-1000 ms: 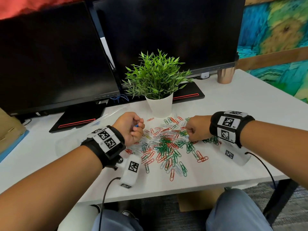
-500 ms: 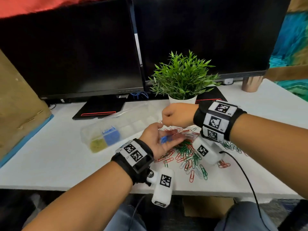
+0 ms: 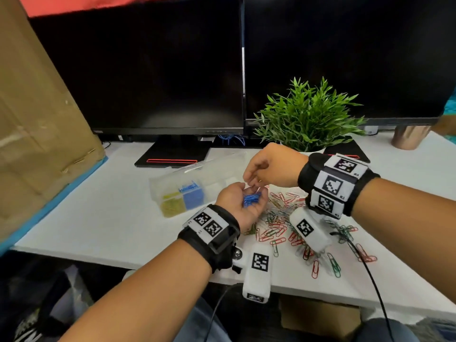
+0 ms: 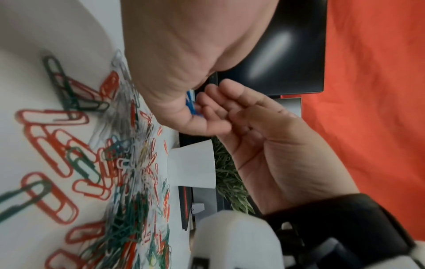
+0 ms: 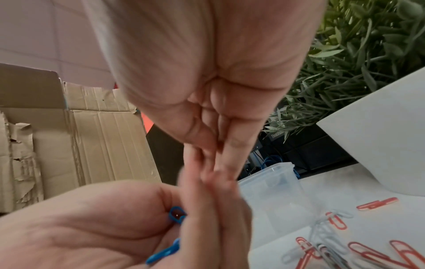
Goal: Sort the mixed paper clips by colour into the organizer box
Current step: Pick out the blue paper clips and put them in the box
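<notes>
Several blue clips (image 3: 250, 199) are lying in the cupped, loosely open left hand (image 3: 240, 202); the right hand (image 3: 269, 166) is dipping relaxed fingertips in. Being light, thin and slippery, they probably need pinching across the wire loops.

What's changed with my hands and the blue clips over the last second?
The left hand has turned palm up and uncurled, now cupping the blue paper clips it held in a fist. The right hand left the mixed pile, lifted and crossed left, its fingers now reaching down over that palm. The organizer box, pile and plant stayed put.
</notes>
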